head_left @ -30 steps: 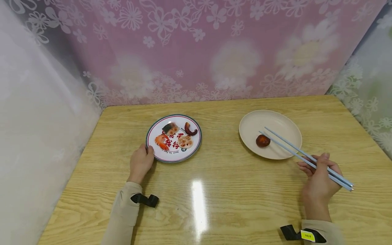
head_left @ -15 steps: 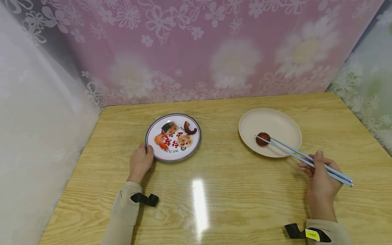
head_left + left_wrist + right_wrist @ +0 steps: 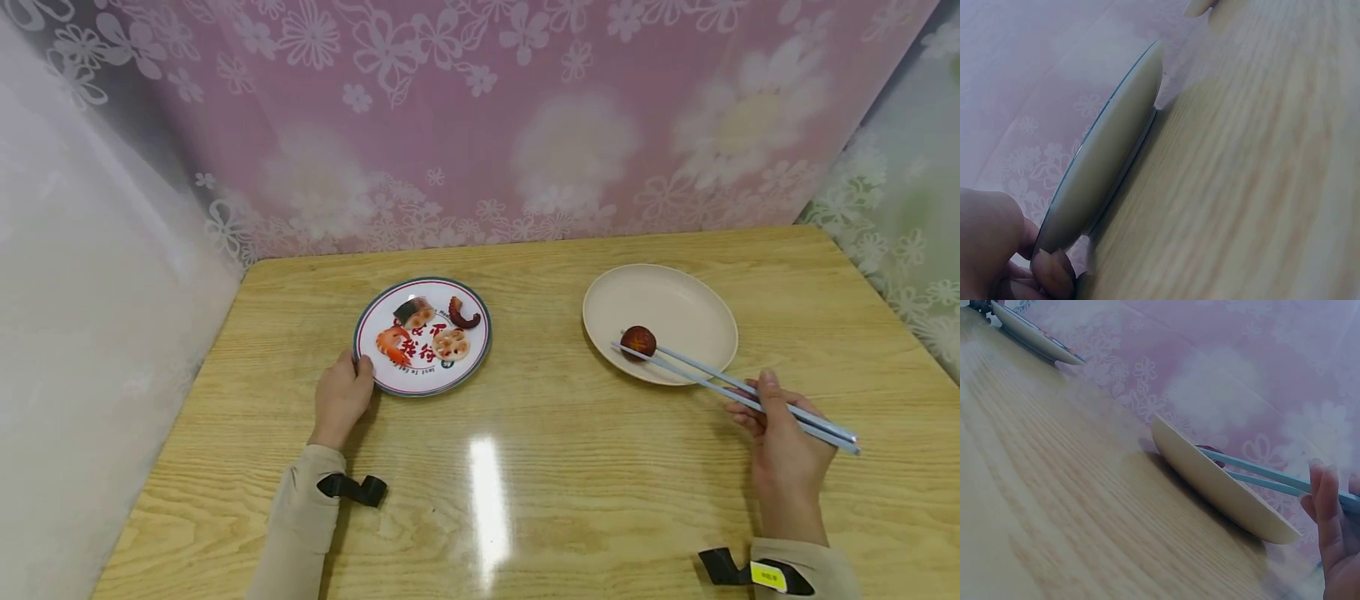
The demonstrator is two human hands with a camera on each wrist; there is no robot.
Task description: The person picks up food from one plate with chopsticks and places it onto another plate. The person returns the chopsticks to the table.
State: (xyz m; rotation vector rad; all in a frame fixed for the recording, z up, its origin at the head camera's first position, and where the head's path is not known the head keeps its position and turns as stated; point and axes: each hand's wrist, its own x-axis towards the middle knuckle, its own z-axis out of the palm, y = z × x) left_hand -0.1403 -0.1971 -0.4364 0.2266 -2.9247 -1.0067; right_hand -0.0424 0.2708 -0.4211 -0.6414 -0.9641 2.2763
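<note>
My left hand (image 3: pixel 341 402) pinches the near-left rim of a white plate (image 3: pixel 420 384) with a green edge and red lettering; in the left wrist view the thumb is above the rim and fingertips below. On it lie a shrimp (image 3: pixel 393 343), a lotus root slice (image 3: pixel 451 345), a dark-skinned fish piece (image 3: pixel 413 312) and an octopus tentacle (image 3: pixel 463 314). My right hand (image 3: pixel 791 458) grips pale blue chopsticks (image 3: pixel 836 428), whose tips lie on either side of a brown mushroom cap (image 3: pixel 639 342). The cap is at the near-left of a cream plate (image 3: pixel 678 304).
Both plates are on a wooden table (image 3: pixel 525 500), with a wide gap between them. A pink floral curtain (image 3: pixel 465 125) hangs behind the far edge. Pale cloth (image 3: pixel 90 292) hangs at the left, and more floral cloth (image 3: pixel 911 217) at the right.
The chopsticks have moved left and come to either side of the mushroom cap. The cap has shifted slightly left and turned, now showing a cross mark. My left hand stays on its plate.
</note>
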